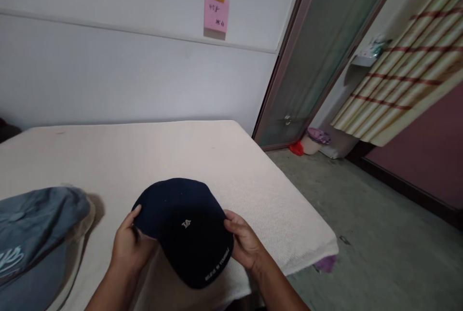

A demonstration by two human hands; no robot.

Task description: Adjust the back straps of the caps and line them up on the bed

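A dark navy baseball cap (pixel 184 205) with a small white emblem and white lettering along its brim is held over the near part of the bed. My left hand (pixel 130 248) grips the left edge of its crown, thumb on top and fingers beneath. At the other side, my right hand (pixel 244 239) pinches the cap near where crown and brim meet. The fingers under the cap are partly hidden. To the left lies a grey-blue cap (pixel 39 234) with light lettering, partly out of view, with a pale hat edge showing under it.
A cream cover (pixel 152 152) spreads over the bed, which meets a white wall bearing a pink note (pixel 216 14). On the right stand a glass-fronted cabinet (pixel 311 50), a small bin (pixel 314 141) and a striped curtain (pixel 408 70) above the grey floor (pixel 361 234).
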